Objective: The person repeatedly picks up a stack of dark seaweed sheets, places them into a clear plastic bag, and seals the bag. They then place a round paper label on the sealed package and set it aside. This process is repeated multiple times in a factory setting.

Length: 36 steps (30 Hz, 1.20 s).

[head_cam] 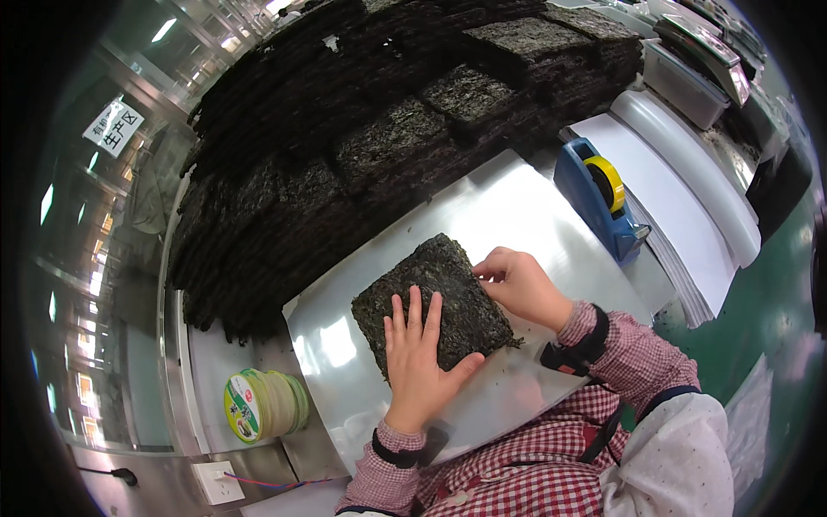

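Observation:
A dark square of dried seaweed (452,294), seemingly a stack of sheets, lies on a shiny metal sheet (543,213) before me. My left hand (417,362) rests flat across its near left part, fingers spread. At the seaweed's right edge is my right hand (520,284), its fingers bent and the fingertips touching the rim. Whether those fingertips pinch the edge is hidden by the hand itself.
Tall piles of dried seaweed (387,139) stand behind the metal sheet. To the right are a blue tape dispenser (591,200), a stack of white sheets (678,220), a white roll (691,174) and a plastic bin (685,84). Left are a labelled spool (265,404) and a wall socket (219,483).

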Each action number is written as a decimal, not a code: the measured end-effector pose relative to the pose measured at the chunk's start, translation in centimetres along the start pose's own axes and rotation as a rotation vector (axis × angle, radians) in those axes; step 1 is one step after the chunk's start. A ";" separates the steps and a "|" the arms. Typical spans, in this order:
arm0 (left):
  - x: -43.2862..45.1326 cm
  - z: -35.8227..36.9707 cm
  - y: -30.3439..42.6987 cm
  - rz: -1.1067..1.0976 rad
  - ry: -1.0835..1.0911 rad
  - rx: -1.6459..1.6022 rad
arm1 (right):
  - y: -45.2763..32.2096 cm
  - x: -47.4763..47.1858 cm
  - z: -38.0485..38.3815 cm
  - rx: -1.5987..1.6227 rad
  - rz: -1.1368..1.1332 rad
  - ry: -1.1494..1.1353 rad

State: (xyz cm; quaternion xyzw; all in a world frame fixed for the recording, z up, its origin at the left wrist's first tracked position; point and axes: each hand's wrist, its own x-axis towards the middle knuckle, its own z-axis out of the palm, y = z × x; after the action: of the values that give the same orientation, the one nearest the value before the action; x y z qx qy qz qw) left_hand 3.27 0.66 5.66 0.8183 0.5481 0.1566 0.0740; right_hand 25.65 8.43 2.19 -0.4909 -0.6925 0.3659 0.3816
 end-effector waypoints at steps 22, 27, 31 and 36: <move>0.0 0.0 0.7 -0.019 0.060 0.021 | 5.0 9.6 -11.3 -0.698 0.474 -0.134; -0.4 0.0 0.4 -0.028 0.086 -0.019 | -2.2 8.0 -10.9 -0.204 0.365 -0.731; -1.4 -0.4 -0.1 -0.042 0.083 0.000 | -10.1 8.5 -5.4 0.382 0.003 -0.521; -0.3 -0.5 -1.0 -0.097 0.075 -0.336 | -5.8 6.8 4.3 0.543 0.063 -0.462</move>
State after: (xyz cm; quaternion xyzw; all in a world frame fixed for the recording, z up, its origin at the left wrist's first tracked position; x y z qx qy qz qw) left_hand 2.07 0.72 5.78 0.7605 0.5556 0.2728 0.1965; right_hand 17.97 12.90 6.53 -0.2970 -0.6224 0.6495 0.3202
